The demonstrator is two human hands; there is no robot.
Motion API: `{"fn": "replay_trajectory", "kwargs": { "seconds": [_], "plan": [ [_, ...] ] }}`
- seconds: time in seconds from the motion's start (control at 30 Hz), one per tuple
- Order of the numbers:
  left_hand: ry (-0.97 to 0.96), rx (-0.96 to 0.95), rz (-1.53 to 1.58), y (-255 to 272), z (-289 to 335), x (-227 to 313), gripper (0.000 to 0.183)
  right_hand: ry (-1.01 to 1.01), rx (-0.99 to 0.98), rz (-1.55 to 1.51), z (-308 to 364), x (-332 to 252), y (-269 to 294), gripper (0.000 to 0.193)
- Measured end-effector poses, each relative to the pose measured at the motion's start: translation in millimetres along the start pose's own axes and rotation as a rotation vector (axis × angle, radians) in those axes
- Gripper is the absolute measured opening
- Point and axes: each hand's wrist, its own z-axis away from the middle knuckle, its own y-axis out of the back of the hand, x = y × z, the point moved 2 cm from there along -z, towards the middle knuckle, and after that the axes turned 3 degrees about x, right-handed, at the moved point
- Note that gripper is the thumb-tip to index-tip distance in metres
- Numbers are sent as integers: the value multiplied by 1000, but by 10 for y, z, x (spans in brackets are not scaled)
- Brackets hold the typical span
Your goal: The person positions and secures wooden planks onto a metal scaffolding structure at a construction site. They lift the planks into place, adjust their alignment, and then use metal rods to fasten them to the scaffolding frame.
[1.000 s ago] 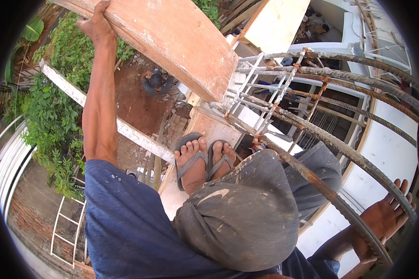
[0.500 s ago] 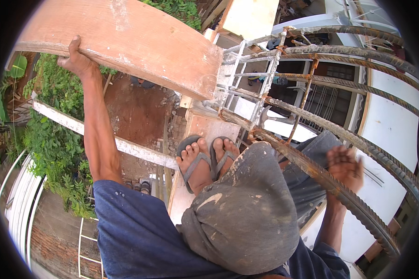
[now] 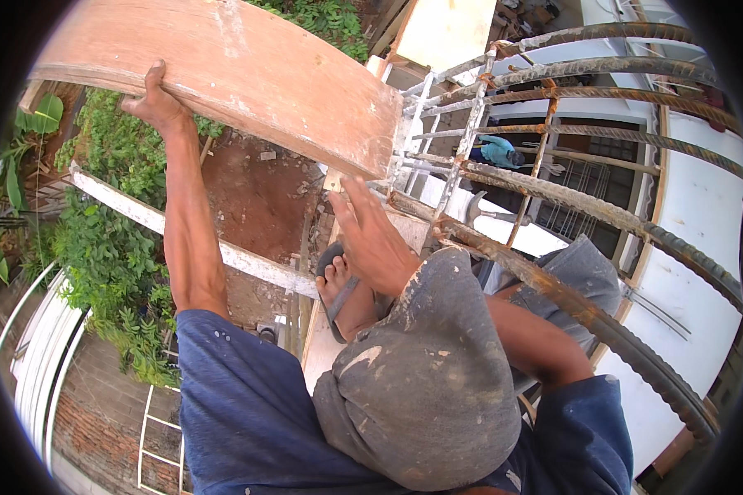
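Note:
A long plywood panel [image 3: 248, 74], reddish-brown with white smears, reaches from the upper left to the rebar cage. On its near edge my left hand [image 3: 163, 107] is closed, thumb laid over the top face, fingers hidden beneath. My right hand [image 3: 371, 235] is open, with fingers stretched toward the panel's lower right end; whether the fingertips touch it I cannot tell. A grey cloth cap [image 3: 425, 371] covers part of the right forearm. Beside that hand runs the cage of rusty ribbed rebar [image 3: 545, 305]. A hammer [image 3: 491, 214] hangs among the bars.
My sandalled foot [image 3: 338, 289] stands on a narrow plank [image 3: 326, 346] high above the ground. A white-stained beam [image 3: 256, 266] crosses at the left, over leafy plants [image 3: 99, 247] and red soil. Below, behind the bars, is a person in teal [image 3: 499, 153]. White railings stand lower left.
My right hand has swung from beyond the rebar at the right to the panel's lower right end. The left hand keeps its grip. A person in teal has come more into view below.

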Motion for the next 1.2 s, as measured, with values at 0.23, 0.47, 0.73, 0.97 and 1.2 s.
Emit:
{"fn": "replay_trajectory", "kwargs": {
  "seconds": [0.23,0.47,0.73,0.97,1.2],
  "plan": [
    [-35,-58,65,38,-40,-41,50,-427,336,122,-725,396,-588,82],
    [155,-150,95,321,-155,-120,46,-375,302,149,-684,407,-950,89],
    [433,-51,-123,242,-194,63,59,-376,168,138,-667,418,-1149,94],
    [435,101,-223,390,-194,-96,73,-443,65,221,-730,346,-1070,91],
    [515,133,-48,432,-179,-178,69,-367,106,209,-643,446,-1001,80]
  ]
}}
